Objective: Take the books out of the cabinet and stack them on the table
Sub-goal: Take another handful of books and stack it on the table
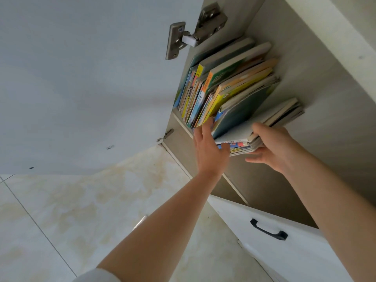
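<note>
Flat stack of books (242, 142): lies on the cabinet shelf (183, 124), long axis running from near left to far right. Right hand (272, 148) grasps its near end, thumb above, fingers beneath. Left hand (207, 145), fingers straight, presses the leaning row of books (221, 88) left of it. Open cabinet door (91, 78) left; tiled floor (91, 210) below.

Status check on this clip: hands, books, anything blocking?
Right hand grips flat stack. Left hand open against leaning books. All books in cabinet. Nothing blocking.
</note>
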Action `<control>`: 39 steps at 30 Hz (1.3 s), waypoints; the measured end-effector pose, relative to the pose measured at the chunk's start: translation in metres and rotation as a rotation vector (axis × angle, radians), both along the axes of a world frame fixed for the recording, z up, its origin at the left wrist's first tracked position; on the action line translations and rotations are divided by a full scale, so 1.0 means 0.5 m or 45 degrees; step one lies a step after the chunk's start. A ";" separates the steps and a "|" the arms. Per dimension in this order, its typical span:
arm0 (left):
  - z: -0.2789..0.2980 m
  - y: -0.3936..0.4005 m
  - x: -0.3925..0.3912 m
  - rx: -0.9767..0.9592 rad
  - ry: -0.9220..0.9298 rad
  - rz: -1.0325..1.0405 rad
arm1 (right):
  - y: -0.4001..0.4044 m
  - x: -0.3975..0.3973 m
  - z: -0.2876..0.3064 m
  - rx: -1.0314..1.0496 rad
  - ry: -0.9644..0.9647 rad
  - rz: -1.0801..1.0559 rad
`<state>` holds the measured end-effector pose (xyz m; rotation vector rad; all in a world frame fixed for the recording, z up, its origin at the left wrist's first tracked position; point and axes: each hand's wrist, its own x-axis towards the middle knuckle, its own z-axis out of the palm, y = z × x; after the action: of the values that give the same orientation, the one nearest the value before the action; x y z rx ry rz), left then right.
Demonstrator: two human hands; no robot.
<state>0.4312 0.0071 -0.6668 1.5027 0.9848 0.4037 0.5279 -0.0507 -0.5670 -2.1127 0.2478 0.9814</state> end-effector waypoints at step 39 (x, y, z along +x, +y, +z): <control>-0.079 0.002 0.033 0.533 -0.008 -0.321 | 0.002 0.008 -0.004 -0.031 -0.056 0.043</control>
<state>0.4476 0.0084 -0.7063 1.9756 0.7188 0.4501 0.5318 -0.0497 -0.5690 -2.1645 0.2041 0.9547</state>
